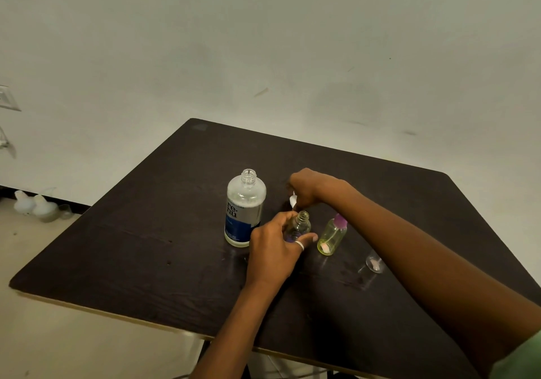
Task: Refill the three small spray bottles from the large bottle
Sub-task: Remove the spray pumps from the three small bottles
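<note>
Curled round the small clear bottle (299,226), the left grip (275,250) holds it upright over the dark worktop (146,261). The fingers cover the lower part of the bottle, so its base and the level inside cannot be seen. The neck of this bottle is open. A silver ring (299,245) sits on one finger.

To the right, a second clear bottle (374,263) is mostly hidden behind the right forearm; only a small part shows. Between these two stands a yellow-green spray bottle (332,236) with a purple top.

Just left of the held bottle stands the large bottle (246,209), uncapped, its blue and white label partly covered by the left grip.

Just above and behind the open neck, the right grip (307,188) pinches a small white piece (292,200). Most of it is hidden in the fingers, so I cannot tell what it is.

Far left, on the floor, pale blurred bottles (32,207) stand by the wall.
</note>
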`<state>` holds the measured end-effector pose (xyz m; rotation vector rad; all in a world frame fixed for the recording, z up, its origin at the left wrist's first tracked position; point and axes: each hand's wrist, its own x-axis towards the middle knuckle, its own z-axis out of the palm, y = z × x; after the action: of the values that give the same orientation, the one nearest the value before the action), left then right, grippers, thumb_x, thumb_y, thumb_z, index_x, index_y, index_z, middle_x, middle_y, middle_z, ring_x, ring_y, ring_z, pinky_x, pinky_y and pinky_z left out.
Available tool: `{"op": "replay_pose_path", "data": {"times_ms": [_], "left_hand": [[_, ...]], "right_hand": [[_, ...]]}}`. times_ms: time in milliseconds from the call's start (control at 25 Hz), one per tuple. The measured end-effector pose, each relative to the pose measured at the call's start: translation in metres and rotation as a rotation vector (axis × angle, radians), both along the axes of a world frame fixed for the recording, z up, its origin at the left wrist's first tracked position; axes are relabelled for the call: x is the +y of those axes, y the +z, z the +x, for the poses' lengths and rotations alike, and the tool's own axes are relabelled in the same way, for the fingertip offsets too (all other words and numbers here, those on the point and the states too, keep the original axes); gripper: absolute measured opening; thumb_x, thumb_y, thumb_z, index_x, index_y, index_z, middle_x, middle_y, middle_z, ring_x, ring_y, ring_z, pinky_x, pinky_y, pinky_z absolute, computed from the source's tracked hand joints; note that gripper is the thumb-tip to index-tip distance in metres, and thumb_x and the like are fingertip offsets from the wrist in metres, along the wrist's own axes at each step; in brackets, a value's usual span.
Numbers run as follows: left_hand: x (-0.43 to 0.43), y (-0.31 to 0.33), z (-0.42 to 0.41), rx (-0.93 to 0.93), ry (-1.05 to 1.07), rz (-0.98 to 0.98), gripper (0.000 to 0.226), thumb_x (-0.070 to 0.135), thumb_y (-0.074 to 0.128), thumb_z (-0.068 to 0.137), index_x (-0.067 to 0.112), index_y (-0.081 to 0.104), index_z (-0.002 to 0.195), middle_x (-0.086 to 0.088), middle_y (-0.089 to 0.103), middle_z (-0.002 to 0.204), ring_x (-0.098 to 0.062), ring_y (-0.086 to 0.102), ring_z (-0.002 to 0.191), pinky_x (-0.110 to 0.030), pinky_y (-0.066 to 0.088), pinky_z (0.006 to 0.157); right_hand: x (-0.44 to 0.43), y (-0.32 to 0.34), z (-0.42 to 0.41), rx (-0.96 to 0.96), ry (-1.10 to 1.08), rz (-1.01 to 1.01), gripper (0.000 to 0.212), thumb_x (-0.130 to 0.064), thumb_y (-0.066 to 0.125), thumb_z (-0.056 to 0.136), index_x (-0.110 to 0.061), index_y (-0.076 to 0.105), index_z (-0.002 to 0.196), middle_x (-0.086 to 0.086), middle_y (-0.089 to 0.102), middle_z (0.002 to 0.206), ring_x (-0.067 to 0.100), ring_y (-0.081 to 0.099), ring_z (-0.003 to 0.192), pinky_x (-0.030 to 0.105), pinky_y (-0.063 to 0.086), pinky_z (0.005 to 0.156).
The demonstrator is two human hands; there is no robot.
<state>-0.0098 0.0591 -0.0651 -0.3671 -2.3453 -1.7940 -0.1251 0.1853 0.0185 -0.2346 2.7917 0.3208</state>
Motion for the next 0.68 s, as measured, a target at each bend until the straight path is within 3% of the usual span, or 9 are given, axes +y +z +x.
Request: {"op": "replay_pose_path", "data": {"times_ms": [120, 200, 360, 520, 680], "left_hand": [[0.0, 0.0, 0.0, 0.005, 0.01, -0.016, 0.052, 0.037, 0.087, 0.07, 0.027, 0.068, 0.117, 0.015, 0.073, 0.1, 0.007, 0.066, 0.091, -0.014, 0.054, 0.082], [0.0, 0.001, 0.002, 0.004, 0.012, -0.034, 0.052, 0.038, 0.087, 0.07, 0.027, 0.068, 0.117, 0.015, 0.073, 0.099, 0.01, 0.064, 0.088, -0.011, 0.052, 0.08], [-0.001, 0.006, 0.004, -0.004, 0.013, -0.042, 0.053, 0.037, 0.086, 0.071, 0.023, 0.068, 0.118, 0.017, 0.069, 0.094, 0.018, 0.058, 0.081, 0.0, 0.044, 0.072], [0.0, 0.011, 0.007, -0.004, -0.003, -0.06, 0.053, 0.035, 0.085, 0.072, 0.022, 0.066, 0.12, 0.024, 0.06, 0.088, 0.019, 0.055, 0.079, 0.002, 0.041, 0.069], [0.0, 0.012, 0.009, 0.0, -0.008, -0.089, 0.054, 0.037, 0.083, 0.076, 0.024, 0.063, 0.124, 0.014, 0.068, 0.105, 0.016, 0.056, 0.083, 0.003, 0.041, 0.071]], "right_hand": [[-0.001, 0.018, 0.007, 0.038, 0.006, 0.001, 0.055, -0.044, 0.077, 0.076, -0.01, 0.063, 0.116, 0.008, 0.067, 0.104, 0.023, 0.062, 0.089, 0.031, 0.051, 0.074], [0.0, 0.038, 0.017, 0.083, 0.003, -0.022, 0.056, -0.05, 0.076, 0.075, -0.011, 0.065, 0.113, 0.007, 0.068, 0.104, 0.023, 0.063, 0.09, 0.033, 0.052, 0.078], [0.008, 0.074, 0.05, 0.131, -0.001, -0.102, 0.042, -0.047, 0.07, 0.082, -0.016, 0.069, 0.111, 0.002, 0.071, 0.106, 0.02, 0.064, 0.095, 0.037, 0.052, 0.087], [0.017, 0.088, 0.092, 0.028, -0.053, -0.088, 0.041, -0.049, 0.066, 0.085, -0.021, 0.069, 0.115, -0.002, 0.07, 0.109, 0.017, 0.063, 0.099, 0.035, 0.051, 0.09], [0.02, 0.076, 0.111, 0.018, -0.076, -0.105, 0.038, -0.042, 0.07, 0.084, -0.022, 0.068, 0.116, -0.002, 0.07, 0.106, 0.016, 0.063, 0.095, 0.032, 0.052, 0.086]]}}
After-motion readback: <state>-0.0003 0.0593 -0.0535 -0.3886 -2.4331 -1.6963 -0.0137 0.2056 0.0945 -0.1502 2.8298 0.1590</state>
